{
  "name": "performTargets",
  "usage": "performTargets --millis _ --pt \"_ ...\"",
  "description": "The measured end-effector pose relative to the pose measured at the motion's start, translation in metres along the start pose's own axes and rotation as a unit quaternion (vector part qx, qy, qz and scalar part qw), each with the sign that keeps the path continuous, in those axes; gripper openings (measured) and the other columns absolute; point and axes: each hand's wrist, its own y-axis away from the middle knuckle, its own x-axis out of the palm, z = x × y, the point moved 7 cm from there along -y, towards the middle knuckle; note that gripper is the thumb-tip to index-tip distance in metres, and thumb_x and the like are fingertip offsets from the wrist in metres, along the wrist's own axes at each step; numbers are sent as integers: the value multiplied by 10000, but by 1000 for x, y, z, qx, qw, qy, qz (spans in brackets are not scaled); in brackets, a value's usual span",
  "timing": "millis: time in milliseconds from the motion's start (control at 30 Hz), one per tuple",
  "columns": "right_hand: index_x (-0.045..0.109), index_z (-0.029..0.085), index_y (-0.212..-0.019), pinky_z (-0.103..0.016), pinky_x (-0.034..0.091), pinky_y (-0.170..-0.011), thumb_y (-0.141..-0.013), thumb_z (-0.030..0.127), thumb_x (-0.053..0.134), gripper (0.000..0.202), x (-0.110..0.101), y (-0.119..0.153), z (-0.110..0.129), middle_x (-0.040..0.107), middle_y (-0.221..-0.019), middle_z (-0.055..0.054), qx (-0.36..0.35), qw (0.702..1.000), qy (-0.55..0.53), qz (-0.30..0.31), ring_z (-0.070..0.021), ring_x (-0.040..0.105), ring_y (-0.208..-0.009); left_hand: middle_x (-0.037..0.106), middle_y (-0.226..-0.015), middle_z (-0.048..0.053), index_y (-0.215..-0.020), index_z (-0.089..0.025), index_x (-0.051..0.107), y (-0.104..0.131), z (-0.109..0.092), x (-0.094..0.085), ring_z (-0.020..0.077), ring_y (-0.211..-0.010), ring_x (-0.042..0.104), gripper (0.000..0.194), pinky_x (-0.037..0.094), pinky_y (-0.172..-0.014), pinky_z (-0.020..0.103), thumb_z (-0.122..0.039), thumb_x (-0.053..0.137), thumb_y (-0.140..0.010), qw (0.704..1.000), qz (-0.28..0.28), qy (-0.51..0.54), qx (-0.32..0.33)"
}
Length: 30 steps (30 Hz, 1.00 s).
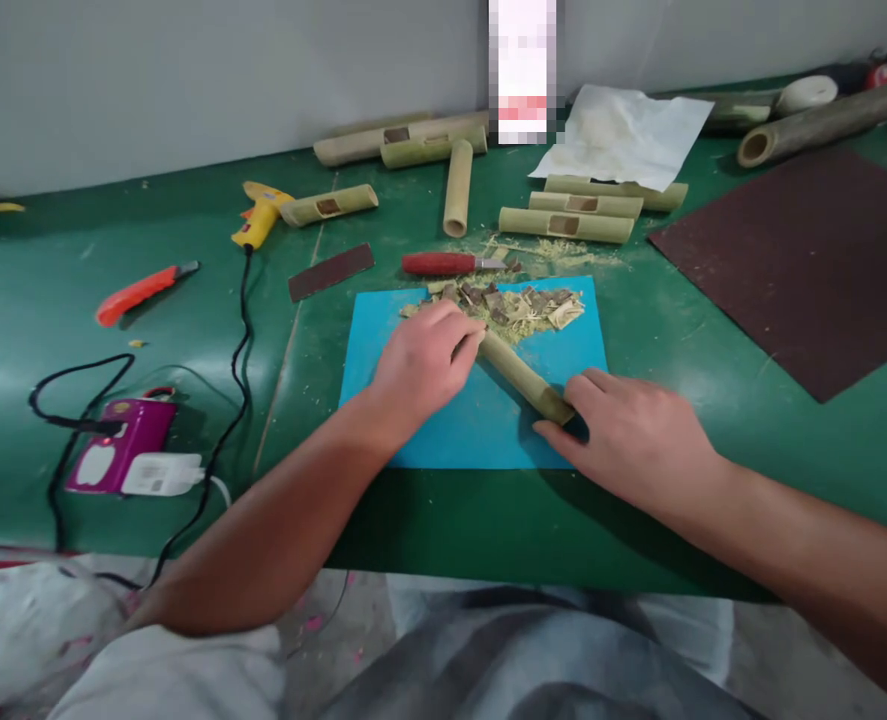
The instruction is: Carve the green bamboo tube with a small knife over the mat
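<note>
A short bamboo tube (522, 373) lies slantwise over a blue sheet (443, 435). Its upper left end is in my left hand (432, 350), with thumb and fingers closed on it. My right hand (627, 425) grips the lower right end between thumb and fingers. Behind the tube, bamboo shavings and dark chips (525, 308) are heaped on the sheet's back part. A red-handled knife (439, 264) rests just beyond the sheet, its blade pointing right. To its left is a narrow brown sandpaper strip (332, 272).
Cut bamboo pieces (567, 225) lie at the back, some under white paper (623, 130). A large brown sheet (810, 270) covers the right. On the left are a yellow glue gun (261, 218), an orange cutter (139, 293) and a purple power block (124, 445) with cables.
</note>
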Motion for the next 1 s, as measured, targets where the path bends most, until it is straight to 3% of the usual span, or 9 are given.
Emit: performTargets --millis 100,267,400,533,800,1000 --pt "583 184 -738 -319 242 -542 -909 364 562 249 -5 1 3 582 -686 -26 -22 999 -16 -44 -142 487 -583 670 -873 63 -930 -158 700 -3 10 -3 182 -834 634 200 509 -756 307 -231 526 -995 1000 -6 -2 0" --pt "592 172 -756 -316 283 -575 -915 296 536 210 -20 0 0 593 -704 -37 -23 993 11 -115 -147 510 -619 693 -873 52 -956 -159 712 -4 10 -7 169 -834 654 184 516 -753 289 -241 551 -991 999 -34 21 -11" --pt "615 173 -785 -328 244 -575 -911 308 538 200 -12 -4 -5 606 -708 -50 4 999 34 -40 -163 507 -613 699 -888 49 -953 -162 709 -4 10 -5 165 -839 656 167 524 -759 286 -239 564 -982 999 -41 30 -5" --pt "621 179 -795 -328 214 -567 -921 397 524 270 0 -7 -6 624 -751 -59 19 999 2 26 -165 501 -613 682 -868 58 -955 -161 712 -4 6 -3 170 -834 645 192 524 -756 290 -242 543 -995 998 -43 -25 23" --pt "603 178 -759 -320 176 -551 -922 393 517 283 4 -6 -9 597 -682 -43 53 997 -12 49 -149 459 -567 642 -799 61 -870 -147 695 -3 5 -1 171 -775 607 243 495 -703 296 -242 516 -1005 996 -47 -65 39" --pt "605 189 -757 -323 184 -559 -916 386 524 266 3 -4 -6 606 -697 -45 48 998 -15 47 -145 449 -565 678 -890 72 -991 -145 697 1 -5 -5 169 -841 630 222 524 -767 302 -248 503 -1022 997 -69 -23 35"
